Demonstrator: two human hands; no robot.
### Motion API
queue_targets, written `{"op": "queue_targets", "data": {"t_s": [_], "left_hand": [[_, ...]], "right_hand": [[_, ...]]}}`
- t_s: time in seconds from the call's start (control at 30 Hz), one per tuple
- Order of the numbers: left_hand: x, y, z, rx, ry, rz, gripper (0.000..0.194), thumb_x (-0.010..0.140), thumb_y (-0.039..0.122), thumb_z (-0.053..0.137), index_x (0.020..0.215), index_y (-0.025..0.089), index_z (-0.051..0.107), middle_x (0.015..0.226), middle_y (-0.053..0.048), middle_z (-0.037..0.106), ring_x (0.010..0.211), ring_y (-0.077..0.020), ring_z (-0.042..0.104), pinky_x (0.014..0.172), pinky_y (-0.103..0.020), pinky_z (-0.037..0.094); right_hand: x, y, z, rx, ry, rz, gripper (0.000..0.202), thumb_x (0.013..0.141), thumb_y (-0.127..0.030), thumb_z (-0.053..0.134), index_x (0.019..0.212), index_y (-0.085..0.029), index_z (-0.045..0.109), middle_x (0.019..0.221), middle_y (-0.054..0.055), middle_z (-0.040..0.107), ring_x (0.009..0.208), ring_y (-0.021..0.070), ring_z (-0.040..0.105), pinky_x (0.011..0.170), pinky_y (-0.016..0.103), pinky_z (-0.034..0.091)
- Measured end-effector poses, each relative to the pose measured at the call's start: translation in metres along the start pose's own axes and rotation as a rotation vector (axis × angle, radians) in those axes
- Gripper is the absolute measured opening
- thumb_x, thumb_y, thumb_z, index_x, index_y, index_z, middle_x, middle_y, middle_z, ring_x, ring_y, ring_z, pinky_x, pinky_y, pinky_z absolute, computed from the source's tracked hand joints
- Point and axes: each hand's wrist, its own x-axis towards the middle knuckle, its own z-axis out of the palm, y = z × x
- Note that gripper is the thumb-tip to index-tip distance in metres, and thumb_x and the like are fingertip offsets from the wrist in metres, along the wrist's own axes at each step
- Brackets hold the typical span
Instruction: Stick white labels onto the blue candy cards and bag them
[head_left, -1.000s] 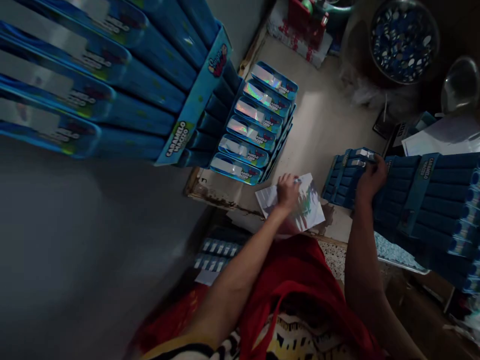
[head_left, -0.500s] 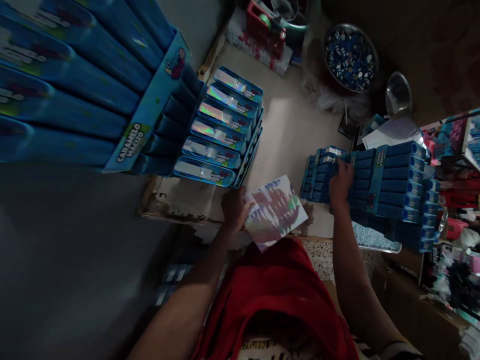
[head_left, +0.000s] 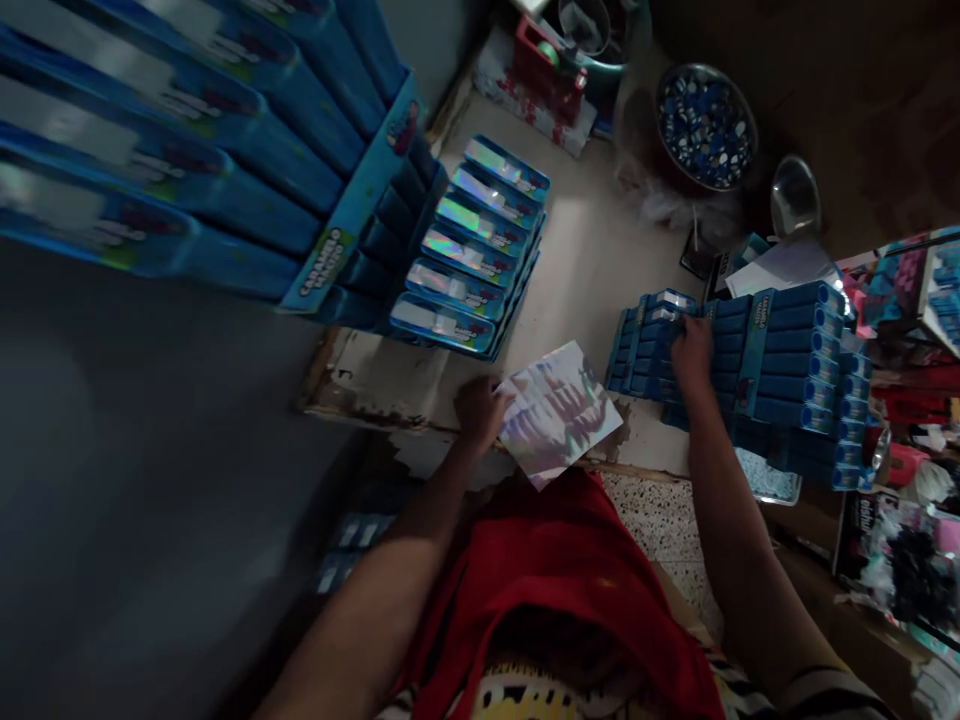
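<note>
My left hand (head_left: 480,412) is closed on the left edge of a shiny holographic sheet (head_left: 561,415), which lies slanted over the table's front edge. My right hand (head_left: 691,352) is at a pack of blue candy boxes (head_left: 646,345), its fingers bent down at the top box beside a small pale shiny strip. Its fingertips are partly hidden, so what they pinch is unclear. Just right of that hand stands another stack of blue boxes (head_left: 795,345). Left of the sheet, a banded pack of blue boxes (head_left: 469,255) shows shiny strips along its box faces.
A tall stack of blue boxes (head_left: 300,150) rises at the left by the wall. Along the back are a red tape dispenser (head_left: 551,70), a metal bowl of blue and white wrapped sweets (head_left: 705,130) and a clear bowl (head_left: 796,197). A tray of pale blue bits (head_left: 769,475) sits low right.
The camera has shifted slightly, so the packs at the left appear farther right. Both hands keep nearly the same places, the left on the sheet and the right at the blue pack.
</note>
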Motion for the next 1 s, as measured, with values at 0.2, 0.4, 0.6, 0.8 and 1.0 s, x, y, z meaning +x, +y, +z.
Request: {"op": "queue_targets", "data": {"t_s": [0.2,0.4,0.6,0.8,1.0], "left_hand": [[0.002,-0.009,-0.02,-0.317,-0.08,0.052,0.031,0.083,0.04,0.057,0.091,0.017,0.075,0.09,-0.007,0.077,0.086,-0.0237,0.067,0.075,-0.03,0.046],[-0.004,-0.009,-0.038,-0.491,-0.107,0.096,0.034,0.076,0.04,0.062,0.094,0.018,0.08,0.096,-0.006,0.081,0.091,-0.0253,0.071,0.078,-0.03,0.051],[-0.011,-0.01,-0.045,-0.593,-0.135,0.088,0.037,0.072,0.042,0.065,0.093,0.016,0.082,0.093,-0.007,0.08,0.087,-0.0253,0.07,0.079,-0.032,0.052],[-0.015,-0.014,-0.04,-0.771,-0.201,-0.045,0.037,0.069,0.043,0.068,0.088,0.014,0.08,0.08,-0.005,0.077,0.071,-0.0208,0.065,0.064,-0.028,0.048],[-0.003,-0.015,-0.043,-0.397,-0.139,0.057,0.024,0.078,0.034,0.065,0.087,0.018,0.08,0.09,-0.007,0.08,0.087,-0.0253,0.071,0.077,-0.032,0.053]], "right_hand": [[-0.075,-0.061,0.027,0.044,-0.105,-0.438,0.041,0.102,-0.018,0.045,0.136,-0.024,0.069,0.122,0.013,0.069,0.118,0.0289,0.059,0.107,0.045,0.047],[-0.123,-0.117,0.105,0.03,-0.476,-0.64,0.047,0.106,-0.02,0.047,0.151,-0.015,0.059,0.148,0.016,0.062,0.129,0.0308,0.052,0.113,0.044,0.042],[-0.134,-0.116,0.139,-0.041,-0.515,-0.732,0.05,0.11,-0.024,0.04,0.158,-0.02,0.052,0.159,0.013,0.057,0.135,0.0339,0.049,0.107,0.047,0.041],[-0.163,-0.093,0.143,-0.012,-0.519,-0.788,0.055,0.105,-0.013,0.041,0.159,-0.019,0.05,0.165,0.01,0.051,0.141,0.0311,0.047,0.11,0.044,0.037],[-0.177,-0.086,0.109,0.108,-0.495,-0.61,0.024,0.103,-0.025,0.056,0.112,-0.023,0.078,0.108,0.01,0.077,0.109,0.0273,0.06,0.095,0.039,0.042]]}}
